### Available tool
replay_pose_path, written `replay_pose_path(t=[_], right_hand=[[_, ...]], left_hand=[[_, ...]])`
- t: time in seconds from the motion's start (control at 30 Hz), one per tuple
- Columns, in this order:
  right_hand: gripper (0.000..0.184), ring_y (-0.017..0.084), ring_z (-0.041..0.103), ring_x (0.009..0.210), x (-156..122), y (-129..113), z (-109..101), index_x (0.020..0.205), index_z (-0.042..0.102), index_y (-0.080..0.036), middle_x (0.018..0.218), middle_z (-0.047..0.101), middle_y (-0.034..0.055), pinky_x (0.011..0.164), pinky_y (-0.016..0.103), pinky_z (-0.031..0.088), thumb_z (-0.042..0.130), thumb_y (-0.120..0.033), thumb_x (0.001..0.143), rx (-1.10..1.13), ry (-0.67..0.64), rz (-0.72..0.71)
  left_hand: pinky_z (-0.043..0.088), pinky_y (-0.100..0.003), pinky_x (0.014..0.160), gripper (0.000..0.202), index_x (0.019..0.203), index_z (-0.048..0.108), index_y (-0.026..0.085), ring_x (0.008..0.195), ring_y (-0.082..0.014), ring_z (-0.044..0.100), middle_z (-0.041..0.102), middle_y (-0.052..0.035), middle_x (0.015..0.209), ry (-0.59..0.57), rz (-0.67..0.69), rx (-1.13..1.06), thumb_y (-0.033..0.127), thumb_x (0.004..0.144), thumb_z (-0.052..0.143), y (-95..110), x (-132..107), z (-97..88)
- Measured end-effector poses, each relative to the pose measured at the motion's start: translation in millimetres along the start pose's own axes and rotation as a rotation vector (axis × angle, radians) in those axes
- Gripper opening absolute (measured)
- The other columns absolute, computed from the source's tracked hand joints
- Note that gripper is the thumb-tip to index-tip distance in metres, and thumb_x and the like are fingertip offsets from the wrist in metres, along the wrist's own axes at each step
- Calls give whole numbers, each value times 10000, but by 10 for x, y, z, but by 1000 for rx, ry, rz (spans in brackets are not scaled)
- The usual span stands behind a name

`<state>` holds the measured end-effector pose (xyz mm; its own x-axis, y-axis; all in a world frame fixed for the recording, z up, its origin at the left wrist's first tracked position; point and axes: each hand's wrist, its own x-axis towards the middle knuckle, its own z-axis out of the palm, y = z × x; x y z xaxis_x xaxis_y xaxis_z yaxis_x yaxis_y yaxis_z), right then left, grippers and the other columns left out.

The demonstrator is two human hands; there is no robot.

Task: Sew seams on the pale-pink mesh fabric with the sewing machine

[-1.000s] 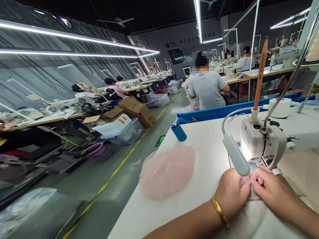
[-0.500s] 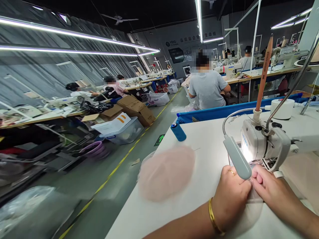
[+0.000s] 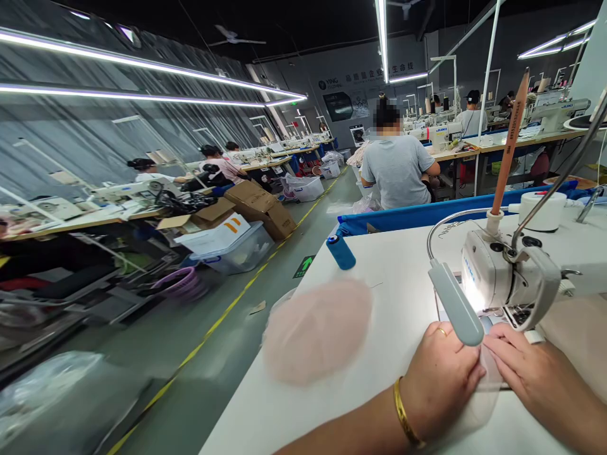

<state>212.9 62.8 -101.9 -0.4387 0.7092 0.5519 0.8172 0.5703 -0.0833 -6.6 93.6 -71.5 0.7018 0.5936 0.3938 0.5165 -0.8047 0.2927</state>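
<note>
A white sewing machine head (image 3: 488,265) stands over the table, its lamp (image 3: 456,306) lit beside the needle area. My left hand (image 3: 439,373), with a gold ring and bangle, is closed on sheer pale pink fabric (image 3: 486,395) just in front of the machine. My right hand (image 3: 535,366) lies on the fabric on the other side, its fingers stretched toward the presser foot and close together. The lamp and machine hide the needle and part of the left fingertips. More pinkish fabric lies under the machine arm at right.
A heap of sheer pink fabric (image 3: 317,332) lies on the white table (image 3: 393,265), left of my hands. Behind it stands a blue thread cone (image 3: 341,252). A brown pencil (image 3: 509,145) sticks up from the machine. A co-worker (image 3: 398,161) sits beyond the blue cloth edge (image 3: 389,218).
My right hand has gone from curled fingers, touching the left hand, to straighter fingers slightly apart from it. The left hand has moved slightly down. The view has shifted a little.
</note>
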Motion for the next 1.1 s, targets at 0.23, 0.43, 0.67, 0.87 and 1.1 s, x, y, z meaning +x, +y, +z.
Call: replay_pose_path(t=[0.23,0.43,0.67,0.87,1.1], right_hand=[[452,192,647,573,9,12,1,1034,753,-201,1019,811,131,496,323,448,312,-99,1037,-140,24,-30],[477,214,682,612,-81,101,114,1140,778,-194,1011,814,138,480,327,477,319,-120,1033,-164,-14,-14],[462,274,771,862,-115,158,116,1199,777,-206,1060,819,147,585,339,577,363,-133,1006,-76,-38,35],[394,245,770,1032,-149,119,-72,1353,666,-295,1313,753,94,819,357,627,468,-197,1028,148,-143,70],[276,202,747,897,-36,72,-135,1053,700,-279,1070,777,42,770,329,603,431,-245,1103,388,-170,118]], left_hand=[[595,-427,895,114,946,647,192,983,-262,689,751,-67,1081,-21,-17,4,219,918,754,-7,25,1],[583,-423,901,75,939,648,199,979,-264,683,747,-69,1040,1,-34,-2,204,923,721,0,52,-15],[547,-452,971,82,911,675,189,1037,-293,670,742,-86,1031,-78,-77,-20,245,935,730,-5,67,-39],[510,-517,957,585,1040,677,194,1010,-347,660,709,-117,1108,-240,-58,-18,660,734,853,66,6,-240],[518,-375,831,224,925,576,211,879,-243,627,692,-79,992,-98,-50,-88,55,765,577,68,-14,-135]])
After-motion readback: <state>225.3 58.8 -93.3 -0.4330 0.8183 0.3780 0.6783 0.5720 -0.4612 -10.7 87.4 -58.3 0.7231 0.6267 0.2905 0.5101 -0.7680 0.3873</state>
